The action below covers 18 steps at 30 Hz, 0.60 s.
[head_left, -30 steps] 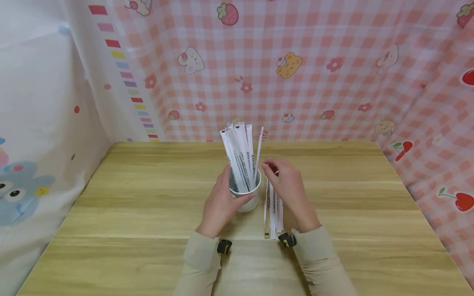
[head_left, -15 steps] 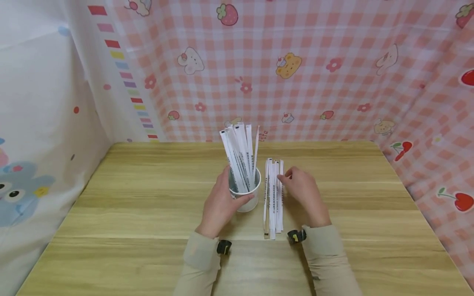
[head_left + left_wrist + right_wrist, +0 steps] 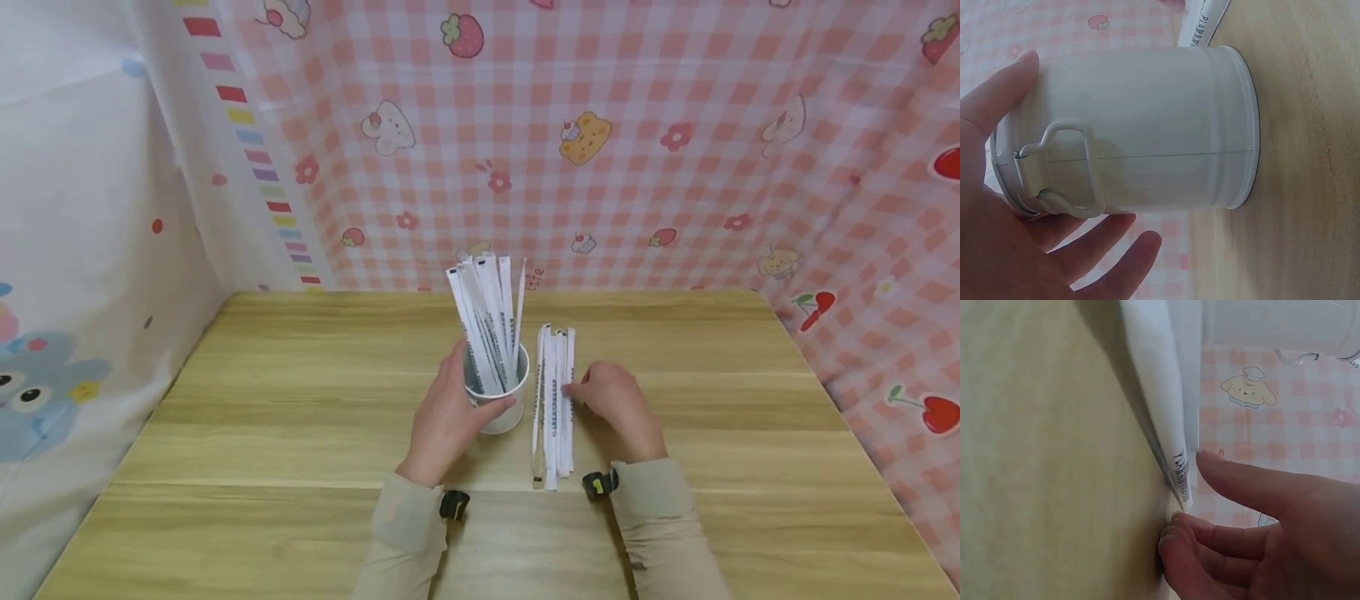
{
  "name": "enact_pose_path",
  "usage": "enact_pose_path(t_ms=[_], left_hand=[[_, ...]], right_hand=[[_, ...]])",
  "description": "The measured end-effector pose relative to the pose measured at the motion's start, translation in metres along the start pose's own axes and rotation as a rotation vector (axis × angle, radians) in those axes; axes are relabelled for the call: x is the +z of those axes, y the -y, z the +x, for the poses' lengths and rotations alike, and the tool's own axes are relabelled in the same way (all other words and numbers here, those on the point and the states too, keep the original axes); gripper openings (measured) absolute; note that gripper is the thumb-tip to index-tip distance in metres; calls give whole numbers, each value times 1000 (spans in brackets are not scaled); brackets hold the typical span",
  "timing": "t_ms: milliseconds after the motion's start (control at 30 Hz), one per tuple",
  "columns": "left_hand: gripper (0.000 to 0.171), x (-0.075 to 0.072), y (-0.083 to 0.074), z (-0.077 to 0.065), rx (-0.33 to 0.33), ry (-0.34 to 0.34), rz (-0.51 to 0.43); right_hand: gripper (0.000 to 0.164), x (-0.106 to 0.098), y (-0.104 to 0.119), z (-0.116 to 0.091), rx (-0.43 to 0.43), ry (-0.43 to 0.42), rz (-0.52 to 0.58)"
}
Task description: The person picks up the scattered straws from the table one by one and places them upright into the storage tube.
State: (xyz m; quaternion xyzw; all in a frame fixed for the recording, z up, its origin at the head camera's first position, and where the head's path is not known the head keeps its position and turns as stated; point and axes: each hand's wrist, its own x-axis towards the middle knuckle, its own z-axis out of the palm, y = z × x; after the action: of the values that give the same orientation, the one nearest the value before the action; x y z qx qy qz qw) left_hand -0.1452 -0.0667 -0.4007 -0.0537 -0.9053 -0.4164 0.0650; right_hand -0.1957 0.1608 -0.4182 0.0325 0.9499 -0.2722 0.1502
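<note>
My left hand holds a small white metal bucket, thumb on one side and fingers on the other, near its rim. A wire side handle shows in the left wrist view. Several paper-wrapped straws stand in the bucket, fanned and leaning. To its right, more wrapped straws lie side by side on the table, with dark print along them. My right hand is at the right edge of this row. In the right wrist view, its thumb and forefinger pinch the edge of a wrapped straw.
The wooden table extends on both sides of the bucket. A pink checked cloth hangs behind it and along the right, and a white printed cloth hangs at the left.
My right hand has gone from the thin straw at the bucket's right rim to the right edge of the lying straws, then slightly nearer me. The left hand keeps its hold on the bucket.
</note>
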Motion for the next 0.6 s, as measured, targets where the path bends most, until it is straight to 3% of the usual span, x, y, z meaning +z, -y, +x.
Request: enact_pose_path(t_ms=[367,600], left_hand=[[96,1,0,-2,-28,-3,18],[95,2,-1,0,-21,-10,31]], right_hand=[[21,4,-5,3,-2,-25,-16],[26,4,-6,4,3,-57,-35]])
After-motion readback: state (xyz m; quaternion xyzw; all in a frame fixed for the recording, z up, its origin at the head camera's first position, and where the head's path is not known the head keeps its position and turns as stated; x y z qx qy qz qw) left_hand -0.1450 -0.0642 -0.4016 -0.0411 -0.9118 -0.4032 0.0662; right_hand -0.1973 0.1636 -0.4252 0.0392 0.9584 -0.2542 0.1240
